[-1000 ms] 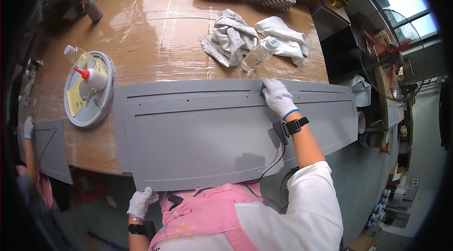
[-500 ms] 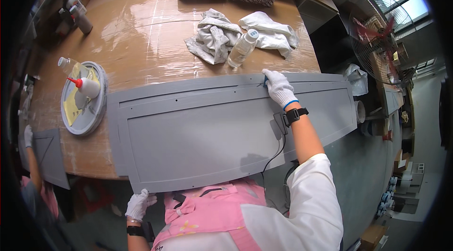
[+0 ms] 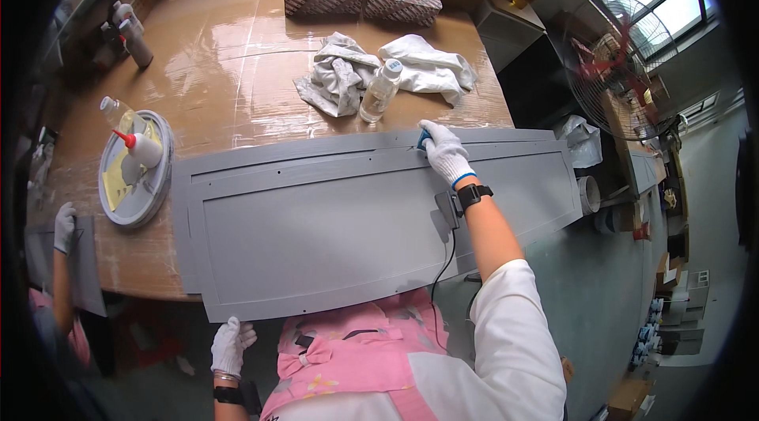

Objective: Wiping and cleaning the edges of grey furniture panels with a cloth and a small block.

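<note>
A long grey framed panel [image 3: 316, 235] lies at the table's near edge and overhangs toward me, with another grey panel [image 3: 183, 207] showing under it at the left. My right hand [image 3: 445, 152], in a white knit glove with a blue cuff, is closed on a small blue block [image 3: 424, 139] against the panel's far rail. Most of the block is hidden by the fingers. Also gloved, my left hand [image 3: 229, 347] is at the panel's near left corner, fingers curled and thumb at the edge.
Past the panel stand a clear bottle [image 3: 380, 92], a stained grey rag [image 3: 338, 77] and a white cloth [image 3: 427, 64]. A round lid [image 3: 136, 207] at left holds a red-tipped white bottle [image 3: 145, 151]. Another person's gloved hand [image 3: 65, 227] is at far left; a fan [image 3: 621, 65] stands right.
The view has shifted slightly, so most things sit further left. My right hand remains at the far rail with the blue block; my left hand stays by the near corner.
</note>
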The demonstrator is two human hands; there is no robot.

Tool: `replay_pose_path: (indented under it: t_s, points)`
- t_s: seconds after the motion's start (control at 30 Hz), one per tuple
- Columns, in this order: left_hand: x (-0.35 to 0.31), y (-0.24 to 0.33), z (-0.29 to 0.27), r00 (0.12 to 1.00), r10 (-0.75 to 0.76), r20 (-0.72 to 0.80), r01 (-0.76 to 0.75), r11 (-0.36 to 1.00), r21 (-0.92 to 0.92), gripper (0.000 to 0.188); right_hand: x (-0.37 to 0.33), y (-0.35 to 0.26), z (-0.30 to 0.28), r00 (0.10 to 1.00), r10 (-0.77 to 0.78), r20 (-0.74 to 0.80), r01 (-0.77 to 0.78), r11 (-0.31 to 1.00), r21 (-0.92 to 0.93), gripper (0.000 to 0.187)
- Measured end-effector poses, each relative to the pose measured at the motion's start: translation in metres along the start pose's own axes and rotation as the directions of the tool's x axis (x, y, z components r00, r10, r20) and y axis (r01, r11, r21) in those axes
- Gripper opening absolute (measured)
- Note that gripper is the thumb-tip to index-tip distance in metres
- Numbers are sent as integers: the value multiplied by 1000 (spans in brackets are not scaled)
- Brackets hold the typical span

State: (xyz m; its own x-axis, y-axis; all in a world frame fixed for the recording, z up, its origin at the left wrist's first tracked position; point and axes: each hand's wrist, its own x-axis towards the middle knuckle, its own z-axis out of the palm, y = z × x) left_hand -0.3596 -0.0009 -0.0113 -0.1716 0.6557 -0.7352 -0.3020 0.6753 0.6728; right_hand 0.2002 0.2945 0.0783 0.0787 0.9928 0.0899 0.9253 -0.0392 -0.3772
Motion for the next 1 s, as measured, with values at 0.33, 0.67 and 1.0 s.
replay_pose_path:
  t_s: [0.33, 0.67, 1.0]
  points:
    - [-41, -33, 116, 995, 51, -91, -52, 999, -1, 51, 23, 98, -25, 943, -239, 233, 255, 966, -42, 35]
    - [-76, -29, 284, 954, 294, -62, -265, 921, 287, 44, 25, 131, -44, 926, -290, 241, 274, 957, 97, 32]
    - [-53, 10, 359, 982, 160, 97, -186, 892, 413, 28, 24, 225, -81, 963, -171, 207, 190, 979, -78, 38]
